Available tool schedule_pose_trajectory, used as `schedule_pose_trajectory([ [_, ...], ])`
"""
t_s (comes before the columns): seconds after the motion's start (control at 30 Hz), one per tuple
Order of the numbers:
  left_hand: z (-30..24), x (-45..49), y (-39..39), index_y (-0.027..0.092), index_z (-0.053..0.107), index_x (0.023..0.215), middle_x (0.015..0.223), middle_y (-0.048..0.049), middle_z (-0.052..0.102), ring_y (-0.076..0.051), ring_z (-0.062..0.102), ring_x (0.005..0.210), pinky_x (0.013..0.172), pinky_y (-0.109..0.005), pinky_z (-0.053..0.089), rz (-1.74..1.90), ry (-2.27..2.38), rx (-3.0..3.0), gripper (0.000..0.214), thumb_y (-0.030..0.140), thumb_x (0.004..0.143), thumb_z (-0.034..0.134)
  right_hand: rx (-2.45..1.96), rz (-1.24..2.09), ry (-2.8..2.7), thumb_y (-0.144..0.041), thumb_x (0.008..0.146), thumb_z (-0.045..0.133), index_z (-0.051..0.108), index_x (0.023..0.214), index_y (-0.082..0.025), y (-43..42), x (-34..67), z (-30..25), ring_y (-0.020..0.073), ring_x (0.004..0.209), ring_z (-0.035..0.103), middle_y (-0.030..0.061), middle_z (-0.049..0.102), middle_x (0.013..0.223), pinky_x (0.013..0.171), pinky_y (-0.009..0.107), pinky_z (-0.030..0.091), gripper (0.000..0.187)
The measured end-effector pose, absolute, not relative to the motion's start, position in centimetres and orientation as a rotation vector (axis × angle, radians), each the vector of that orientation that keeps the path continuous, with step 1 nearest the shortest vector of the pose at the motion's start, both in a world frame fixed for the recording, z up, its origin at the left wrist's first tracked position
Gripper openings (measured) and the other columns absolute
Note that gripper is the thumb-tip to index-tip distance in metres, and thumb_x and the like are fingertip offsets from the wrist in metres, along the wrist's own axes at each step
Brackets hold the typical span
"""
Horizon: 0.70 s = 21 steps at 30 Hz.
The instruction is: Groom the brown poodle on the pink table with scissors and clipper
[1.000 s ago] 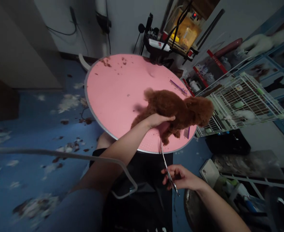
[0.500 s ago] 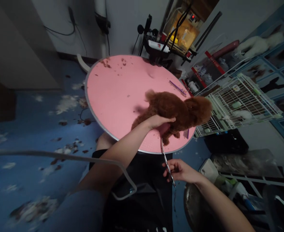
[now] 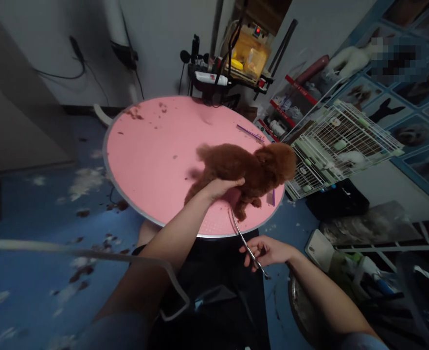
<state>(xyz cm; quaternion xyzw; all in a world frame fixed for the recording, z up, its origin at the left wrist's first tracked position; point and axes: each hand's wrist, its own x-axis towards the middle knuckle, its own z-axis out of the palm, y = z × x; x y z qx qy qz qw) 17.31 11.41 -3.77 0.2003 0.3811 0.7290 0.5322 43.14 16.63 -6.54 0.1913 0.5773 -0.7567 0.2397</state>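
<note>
A small brown curly dog [image 3: 253, 167] stands on the round pink grooming table [image 3: 156, 155], head toward the right edge. My left hand [image 3: 222, 187] reaches under its belly and grips its body, lifting the rear. My right hand [image 3: 264, 251] is below the table's front edge, closed on long silver scissors [image 3: 244, 241] whose blades point up toward the dog's front paws [image 3: 241, 214].
A purple comb [image 3: 250, 133] lies behind the dog and a small purple tool [image 3: 273, 197] by the table edge. A white wire cage [image 3: 340, 146] stands right. A cart of equipment [image 3: 229, 73] stands behind. Fur clumps litter the blue floor [image 3: 35, 209]. A grey hose [image 3: 90, 255] crosses in front.
The view has swung right and down, so table and dog sit further left. My right hand with the scissors stays under the table edge. My left hand keeps its hold.
</note>
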Motion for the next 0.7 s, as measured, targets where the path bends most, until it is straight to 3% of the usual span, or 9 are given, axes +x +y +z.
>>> schedule_pose_trajectory([
  [0.17, -4.5, 17.2, 11.8, 0.014, 0.075, 0.078, 0.088, -0.0068, 0.072, -0.026, 0.059, 0.099, 0.103, -0.043, 0.036, 1.791, 0.86, 0.449, 0.046, 0.033, 0.039, 0.092, 0.31, -2.083, 1.439, -0.025, 0.069, 0.083, 0.058, 0.126, -0.015, 19.6, 43.4, -5.1, 0.0132, 0.073, 0.071, 0.0122, 0.074, 0.097, 0.066, 0.021, 0.054, 0.064],
  [0.3, -4.6, 17.1, 11.9, 0.015, 0.074, 0.074, 0.083, -0.0046, 0.071, -0.023, 0.059, 0.092, 0.102, -0.042, 0.036, 1.804, 0.84, 0.412, 0.045, 0.03, 0.037, 0.092, 0.07, -2.25, 1.347, -0.033, 0.063, 0.086, 0.06, 0.125, -0.011, 22.0, 42.8, -4.2, 0.016, 0.076, 0.072, 0.0151, 0.074, 0.099, 0.069, 0.023, 0.054, 0.07],
  [0.5, -5.1, 16.8, 11.9, 0.015, 0.073, 0.074, 0.079, -0.0027, 0.068, -0.021, 0.059, 0.089, 0.098, -0.039, 0.037, 1.815, 0.838, 0.431, 0.041, 0.028, 0.041, 0.091, 0.083, -2.162, 1.354, -0.021, 0.072, 0.08, 0.059, 0.127, -0.015, 24.0, 42.3, -4.7, 0.0141, 0.073, 0.073, 0.0133, 0.074, 0.098, 0.065, 0.02, 0.056, 0.059],
  [0.7, -5.4, 16.5, 11.9, 0.013, 0.071, 0.073, 0.076, -0.0037, 0.066, -0.023, 0.06, 0.091, 0.095, -0.042, 0.038, 1.834, 0.835, 0.46, 0.039, 0.027, 0.043, 0.09, 0.006, -2.193, 1.356, -0.026, 0.069, 0.083, 0.059, 0.127, -0.014, 24.4, 41.6, -5.0, 0.0143, 0.075, 0.073, 0.0142, 0.074, 0.1, 0.066, 0.02, 0.056, 0.063],
])
